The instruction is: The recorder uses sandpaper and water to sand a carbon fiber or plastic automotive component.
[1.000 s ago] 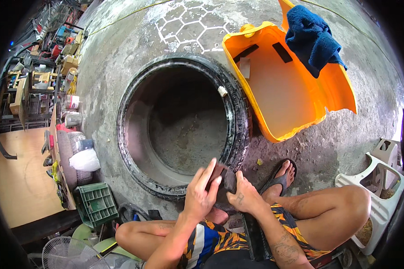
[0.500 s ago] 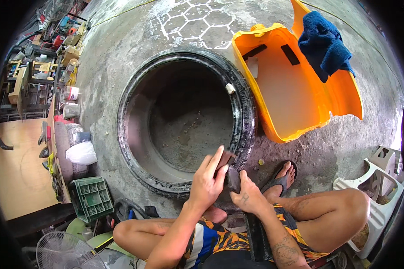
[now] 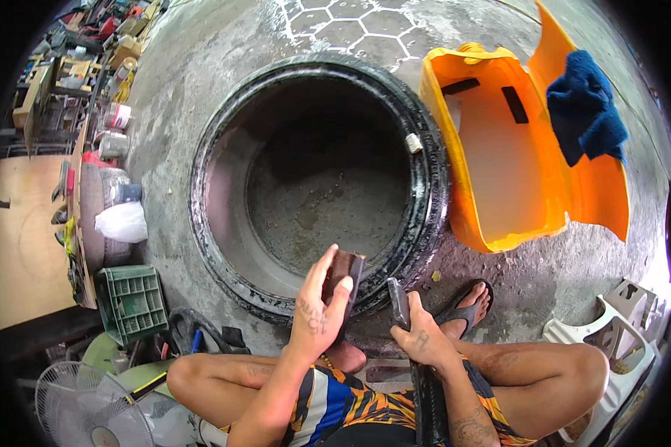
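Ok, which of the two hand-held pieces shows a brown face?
The piece in the left hand; its brown face sets it apart from the black bar in the right hand.

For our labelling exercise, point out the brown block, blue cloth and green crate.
Brown block (image 3: 345,266): head view, upper brown face.
Blue cloth (image 3: 587,109): head view, middle folds.
Green crate (image 3: 133,299): head view, gridded face.

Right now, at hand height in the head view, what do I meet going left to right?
Wooden board → green crate → left hand holding a dark brown block → right hand holding a dark bar → white plastic stool.
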A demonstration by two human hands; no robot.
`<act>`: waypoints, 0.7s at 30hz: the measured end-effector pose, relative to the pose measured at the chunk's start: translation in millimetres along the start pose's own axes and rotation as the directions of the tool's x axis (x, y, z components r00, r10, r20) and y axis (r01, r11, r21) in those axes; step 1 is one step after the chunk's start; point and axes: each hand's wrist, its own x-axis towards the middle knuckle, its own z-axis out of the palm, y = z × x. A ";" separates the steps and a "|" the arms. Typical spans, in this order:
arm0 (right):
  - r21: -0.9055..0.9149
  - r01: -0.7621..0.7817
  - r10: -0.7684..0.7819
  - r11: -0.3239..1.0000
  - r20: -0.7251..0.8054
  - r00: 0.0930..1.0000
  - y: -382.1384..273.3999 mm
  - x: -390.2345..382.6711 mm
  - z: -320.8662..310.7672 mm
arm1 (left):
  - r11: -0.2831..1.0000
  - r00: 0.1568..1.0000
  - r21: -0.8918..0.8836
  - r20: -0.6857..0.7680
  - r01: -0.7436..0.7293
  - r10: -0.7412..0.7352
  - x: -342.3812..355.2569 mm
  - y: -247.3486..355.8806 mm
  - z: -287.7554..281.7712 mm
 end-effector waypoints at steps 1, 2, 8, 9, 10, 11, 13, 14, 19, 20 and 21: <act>0.029 0.031 -0.031 0.999 -0.011 0.999 0.6 0.0 -0.6 | 0.999 0.998 -0.006 0.041 0.044 -0.044 -5.4 2.7 -0.7; 0.059 0.062 -0.061 0.996 -0.026 0.998 2.4 1.2 -0.2 | 0.996 0.993 -0.011 0.084 0.087 -0.086 -8.6 4.2 -0.3; 0.050 0.089 -0.087 0.995 -0.025 0.996 4.5 3.5 1.7 | 0.975 0.982 0.121 0.071 -0.184 0.176 -3.8 21.6 0.1; 0.049 0.090 -0.089 0.995 -0.029 0.996 6.4 4.3 2.2 | 0.971 0.974 0.119 0.114 -0.208 0.195 -2.0 24.0 1.6; 0.046 0.122 -0.121 0.991 -0.041 0.992 10.5 5.8 3.4 | 0.966 0.964 0.115 0.157 -0.233 0.214 0.7 26.7 4.5; 0.044 0.152 -0.150 0.987 -0.047 0.988 10.9 4.6 6.2 | 0.952 0.948 0.131 0.197 -0.277 0.249 4.4 26.6 15.5; 0.054 0.117 -0.115 0.992 -0.027 0.993 4.3 4.1 3.7 | 0.952 0.944 0.115 0.208 -0.283 0.256 18.9 26.3 27.9; 0.060 0.071 -0.070 0.996 -0.015 0.997 3.1 2.7 1.2 | 0.955 0.941 0.098 0.222 -0.281 0.255 22.6 24.8 31.5; 0.032 0.152 -0.150 0.988 -0.067 0.986 15.7 4.4 8.7 | 0.928 0.915 0.091 0.230 -0.360 0.332 10.4 26.5 22.5; 0.025 0.154 -0.152 0.988 -0.061 0.986 10.8 3.8 4.4 | 0.927 0.916 0.136 0.255 -0.350 0.309 17.7 29.6 25.7; 0.024 0.107 -0.106 0.994 -0.037 0.994 5.7 4.1 -0.8 | 0.941 0.925 0.096 0.239 -0.324 0.295 28.3 28.4 33.1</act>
